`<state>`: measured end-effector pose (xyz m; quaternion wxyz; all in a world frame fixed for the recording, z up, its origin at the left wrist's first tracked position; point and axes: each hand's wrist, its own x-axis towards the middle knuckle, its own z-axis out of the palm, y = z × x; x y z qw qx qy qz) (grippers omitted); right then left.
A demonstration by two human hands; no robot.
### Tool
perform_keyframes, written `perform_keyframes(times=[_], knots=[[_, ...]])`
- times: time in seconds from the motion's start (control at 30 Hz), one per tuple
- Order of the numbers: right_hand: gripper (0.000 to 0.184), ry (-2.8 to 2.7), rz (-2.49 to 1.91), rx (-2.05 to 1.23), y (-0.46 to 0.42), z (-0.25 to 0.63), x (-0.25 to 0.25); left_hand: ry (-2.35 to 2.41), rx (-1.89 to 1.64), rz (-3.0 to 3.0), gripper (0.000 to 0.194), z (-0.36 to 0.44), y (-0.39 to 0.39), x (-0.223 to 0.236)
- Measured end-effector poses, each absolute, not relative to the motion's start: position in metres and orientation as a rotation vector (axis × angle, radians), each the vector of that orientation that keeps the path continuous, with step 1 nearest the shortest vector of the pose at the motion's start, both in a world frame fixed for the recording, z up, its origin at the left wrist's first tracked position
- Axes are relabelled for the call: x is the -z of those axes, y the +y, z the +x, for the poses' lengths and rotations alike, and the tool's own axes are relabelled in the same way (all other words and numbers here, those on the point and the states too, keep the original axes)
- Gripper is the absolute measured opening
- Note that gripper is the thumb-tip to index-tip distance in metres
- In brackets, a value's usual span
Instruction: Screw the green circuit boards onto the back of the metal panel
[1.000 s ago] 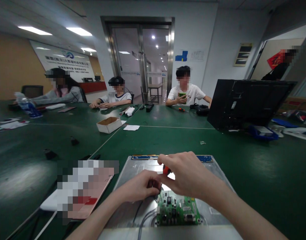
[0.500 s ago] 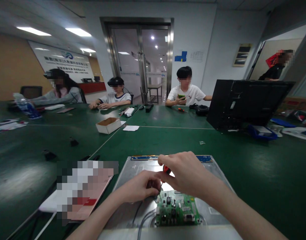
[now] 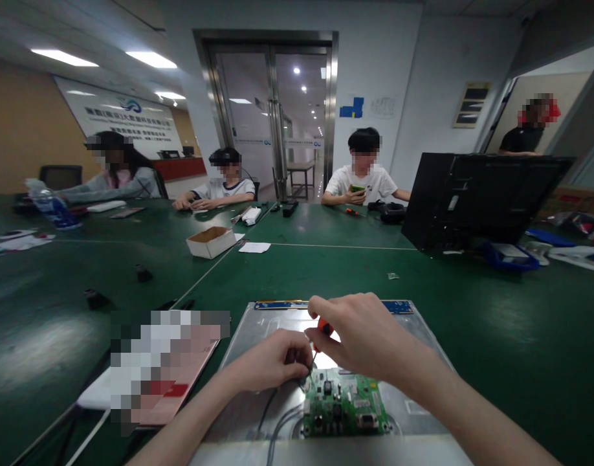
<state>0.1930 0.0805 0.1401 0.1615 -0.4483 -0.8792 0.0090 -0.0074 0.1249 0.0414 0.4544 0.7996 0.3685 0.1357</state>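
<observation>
My right hand (image 3: pixel 362 333) grips the red and black handle of a screwdriver (image 3: pixel 325 326), its thin shaft pointing down at the upper left corner of a green circuit board (image 3: pixel 345 404). Close to the tip, my left hand (image 3: pixel 275 361) has its thumb and fingers pinched together; what lies between them is hidden. Under both hands is a flat silver metal panel (image 3: pixel 246 333) that carries the board. A narrow blue circuit strip (image 3: pixel 398 307) runs along the panel's far edge, partly covered by my right hand. Grey cables (image 3: pixel 274 432) lie left of the board.
Left of the panel lie a partly blurred pink and white object (image 3: pixel 180 375) and cables. Farther off on the green table (image 3: pixel 326 272) are an open white box (image 3: pixel 210 243), a large black screen (image 3: pixel 481 200) and a blue tray (image 3: pixel 510 255). Several people are across the room.
Both hands keep nearly the same places, and the screwdriver handle has turned or tilted slightly. Across the table, a seated person's head has lowered; the person in the doorway has shifted left.
</observation>
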Motion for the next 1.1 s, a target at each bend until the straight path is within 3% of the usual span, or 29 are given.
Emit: perform_keyframes(times=[0.17, 0.47, 0.63, 0.83, 0.97, 1.1], knots=[[0.022, -2.503, -1.264, -0.011, 0.0804, 0.1923, -0.1399, 0.905, -0.331, 1.970, 0.008, -0.0071, 0.1251, -0.0401], [0.009, -2.524, -1.306, 0.005, 0.0805, 0.1923, -0.1402, 0.914, -0.328, 1.988, 0.010, -0.0070, 0.1246, -0.0407], [0.020, -2.506, -1.226, -0.020, 0.0788, 0.1927, -0.1410, 0.900, -0.318, 1.998, 0.005, -0.0068, 0.1258, -0.0413], [0.009, -2.531, -1.275, -0.037, 0.0802, 0.1929, -0.1415, 0.878, -0.323, 2.010, 0.007, -0.0068, 0.1258, -0.0432], [0.024, -2.517, -1.201, -0.052, 0.0793, 0.1937, -0.1403, 0.862, -0.331, 2.020, 0.006, -0.0068, 0.1260, -0.0446], [0.014, -2.527, -1.209, -0.060, 0.0795, 0.1945, -0.1412, 0.849, -0.340, 2.032, 0.005, -0.0067, 0.1256, -0.0458]])
